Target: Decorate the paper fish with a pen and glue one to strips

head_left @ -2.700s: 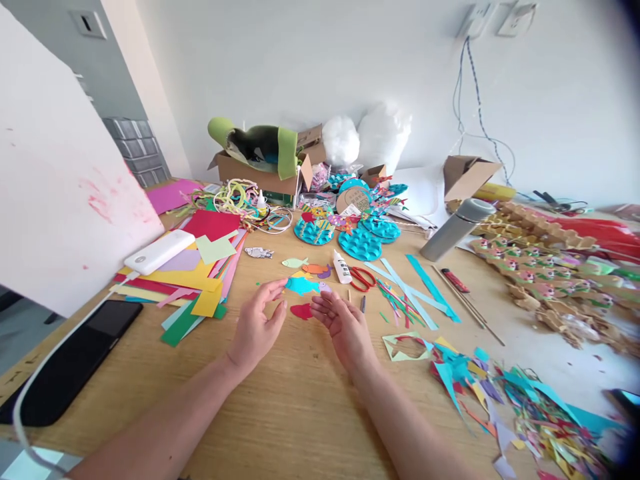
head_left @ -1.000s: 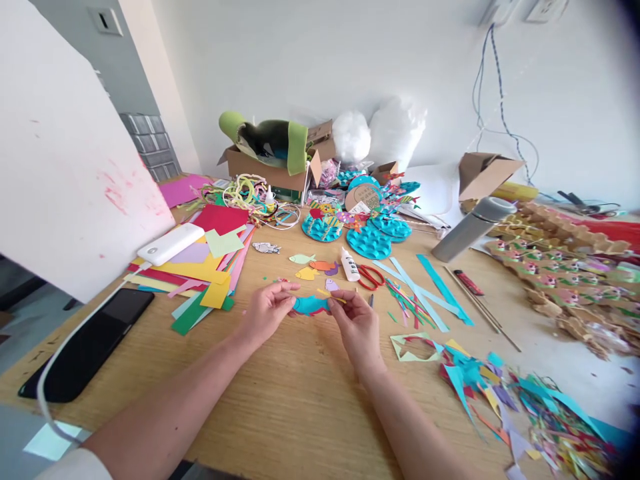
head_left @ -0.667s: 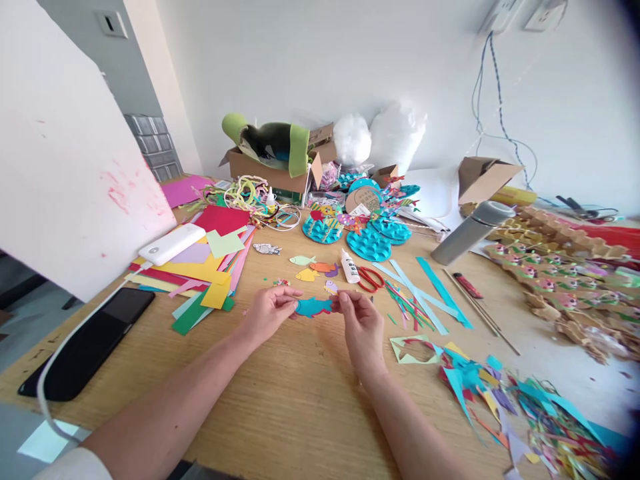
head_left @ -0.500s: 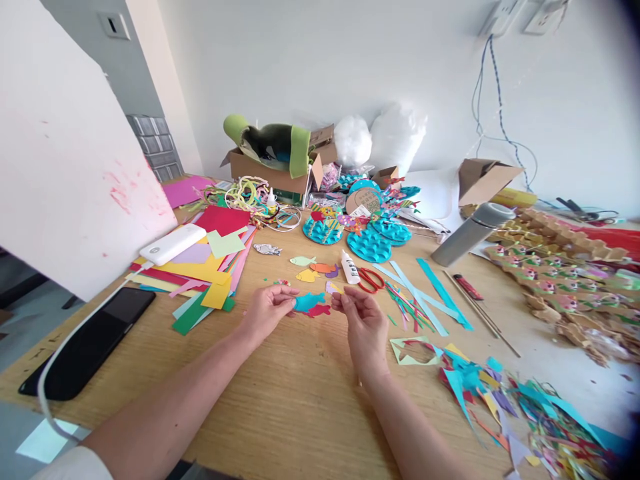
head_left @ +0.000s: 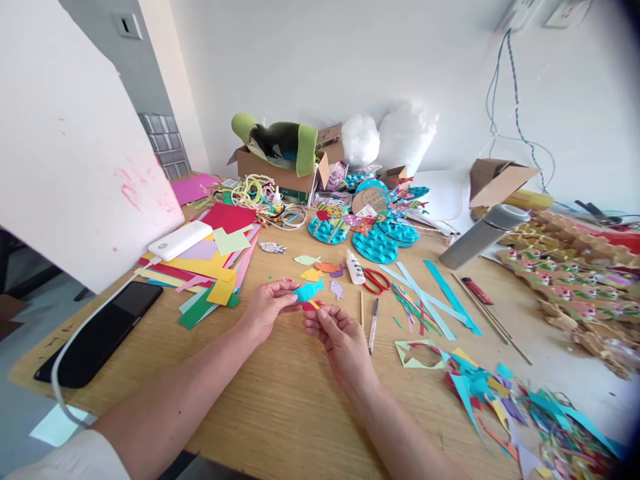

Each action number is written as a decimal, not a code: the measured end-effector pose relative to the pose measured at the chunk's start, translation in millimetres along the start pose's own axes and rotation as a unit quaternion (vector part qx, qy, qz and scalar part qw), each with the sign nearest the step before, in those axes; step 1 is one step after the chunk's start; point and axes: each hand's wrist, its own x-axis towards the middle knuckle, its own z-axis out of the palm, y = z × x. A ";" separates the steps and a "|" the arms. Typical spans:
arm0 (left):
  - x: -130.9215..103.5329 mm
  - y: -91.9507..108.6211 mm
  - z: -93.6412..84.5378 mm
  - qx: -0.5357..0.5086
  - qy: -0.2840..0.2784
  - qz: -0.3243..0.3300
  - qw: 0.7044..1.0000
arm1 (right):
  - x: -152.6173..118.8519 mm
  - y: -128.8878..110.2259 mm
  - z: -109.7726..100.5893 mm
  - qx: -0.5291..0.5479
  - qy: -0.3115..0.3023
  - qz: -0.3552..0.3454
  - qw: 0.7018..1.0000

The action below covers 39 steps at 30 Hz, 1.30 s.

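Observation:
Between the fingers of my left hand (head_left: 270, 308) is a blue paper fish (head_left: 309, 290), held just above the table. My right hand (head_left: 343, 340) pinches a small yellow paper strip (head_left: 315, 305), its tip against the lower edge of the blue fish. Behind them a red paper fish (head_left: 311, 307) is partly hidden. Beyond my hands lie a purple fish (head_left: 337, 289), a yellow fish (head_left: 312, 274), an orange fish (head_left: 327, 267) and a pale green fish (head_left: 307, 260).
A white glue bottle (head_left: 355, 268) and red scissors (head_left: 376, 281) lie beyond my right hand, a pen (head_left: 373, 325) nearer. Coloured paper sheets (head_left: 220, 267) and a phone (head_left: 100, 337) are left; paper scraps (head_left: 505, 393) and a grey flask (head_left: 485, 233) are right.
My right hand has moved left and closer to me, bringing the yellow strip to the blue fish. The purple fish, the pen and a thin stick have come into clear sight.

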 end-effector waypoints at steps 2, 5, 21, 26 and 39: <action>-1.4 -0.3 0.8 -0.010 0.001 -0.009 1.000 | -2.6 4.2 3.1 -0.006 -0.006 0.009 1.000; -3.8 -0.1 2.4 -0.021 0.000 -0.024 0.999 | -4.4 8.1 5.1 -0.005 -0.007 0.023 1.000; -5.9 5.6 7.6 -0.081 0.003 -0.056 0.995 | 2.9 6.9 -1.1 0.066 0.051 0.015 0.996; -7.8 9.8 9.9 -0.088 -0.006 -0.062 0.994 | 3.3 4.1 -0.7 0.097 0.040 0.032 0.994; -10.6 3.7 10.2 -0.095 -0.018 -0.065 0.993 | 0.7 13.6 -0.4 0.030 0.030 0.008 0.999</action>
